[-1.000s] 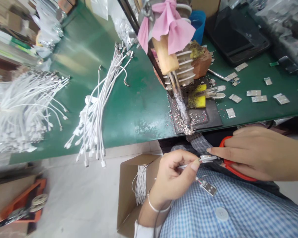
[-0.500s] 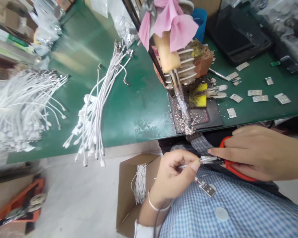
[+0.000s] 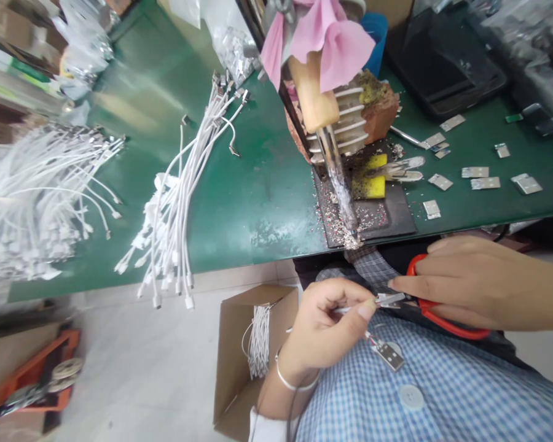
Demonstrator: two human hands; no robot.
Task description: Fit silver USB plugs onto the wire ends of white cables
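My left hand pinches a thin white cable between thumb and forefinger, over the blue checked apron. From under those fingers hangs a bare metal USB connector on short wires. My right hand holds red-handled scissors, with fingers in the loops. The blades point left and lie at my left fingertips, nearly closed; whether the cable end is between them is too small to tell.
White cables lie in a bundle on the green table, with a larger pile at left. A soldering iron hangs over a dark pad. A cardboard box with cables stands below.
The scissor blades have come closer together, and the lower red handle has shifted slightly right. My left hand has barely moved.
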